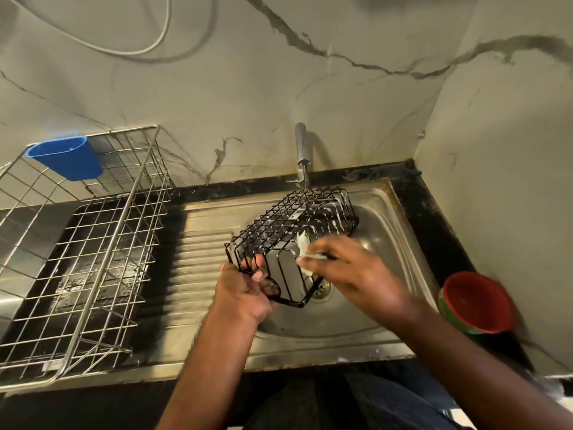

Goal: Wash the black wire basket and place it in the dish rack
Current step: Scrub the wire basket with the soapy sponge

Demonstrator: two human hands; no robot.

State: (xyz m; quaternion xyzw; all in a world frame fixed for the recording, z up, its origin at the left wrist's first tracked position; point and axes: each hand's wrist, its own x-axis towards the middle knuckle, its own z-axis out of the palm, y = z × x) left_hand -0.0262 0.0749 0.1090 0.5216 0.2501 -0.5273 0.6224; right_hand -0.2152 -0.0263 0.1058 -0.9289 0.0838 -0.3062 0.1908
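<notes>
Sink (381, 212): left hand (245, 290) grips soapy black wire basket (291, 225) over basin; right hand (350, 268) pinches sudsy scrubber (305, 252) inside it. Dish rack (93, 259) holds blue cup (66, 159).

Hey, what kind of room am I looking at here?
Most likely a home kitchen's washing-up corner: a steel sink with a tap, and a wire dish rack beside it.
</notes>
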